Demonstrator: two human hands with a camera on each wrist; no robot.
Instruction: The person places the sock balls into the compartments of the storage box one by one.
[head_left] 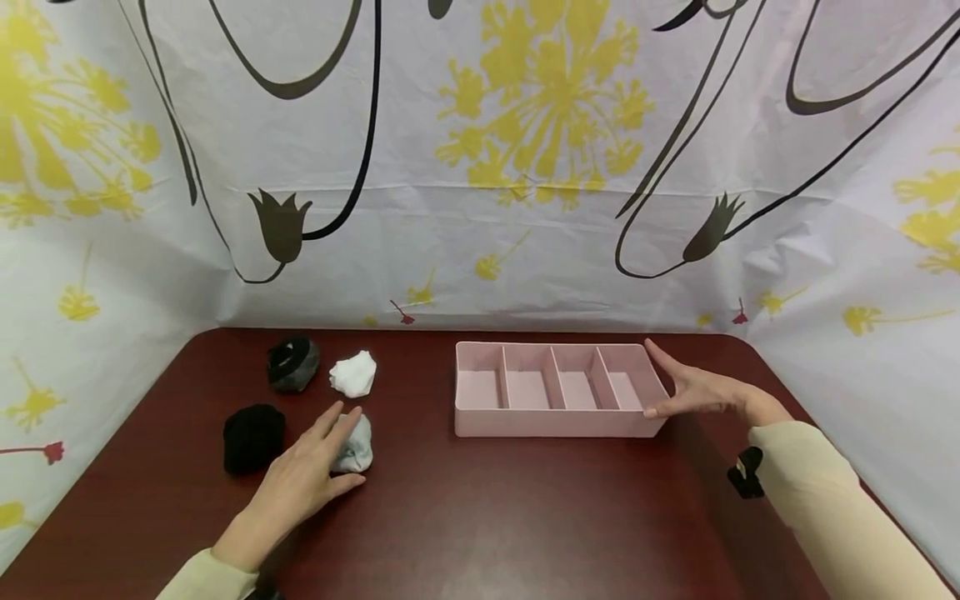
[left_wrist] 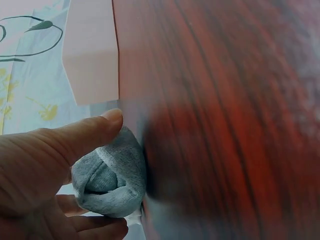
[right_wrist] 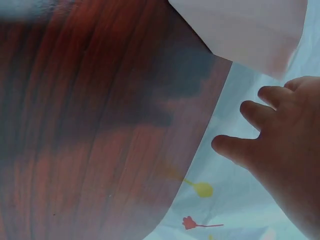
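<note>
1. The grey bundle point(head_left: 356, 450), a rolled piece of soft cloth, is on the left half of the table point(head_left: 510, 533), nearer the left edge than the right. It lies at the fingertip end of the left hand point(head_left: 300, 479), between thumb and fingers and partly covered by them.

2. That hand is the nearer one by far. It reaches in from the front edge, fingers toward the back edge, thumb toward the right edge. Thumb and fingers stand wide around the bundle, loosely rather than closed tight; how firmly they touch it I cannot tell.

3. The bundle looks roundish, with no clear long axis; the left wrist view shows its folded opening and its side close against the tabletop.

4. From the bundle, the pink box point(head_left: 555, 422) lies toward the right edge and somewhat toward the back edge, well apart. Its long axis runs along the back edge, its three dividers from front to back, so four compartments sit in a row.

5. The right hand point(head_left: 701, 392) is at the box's right end, spread wide across it: a finger at the back corner, the thumb at the front one. I cannot tell how hard it presses.

6. Toward the back-left corner sit a white bundle point(head_left: 353, 374) and a dark grey bundle point(head_left: 293, 364); a black bundle point(head_left: 253, 439) lies near the left edge, just beside the left hand.
</note>
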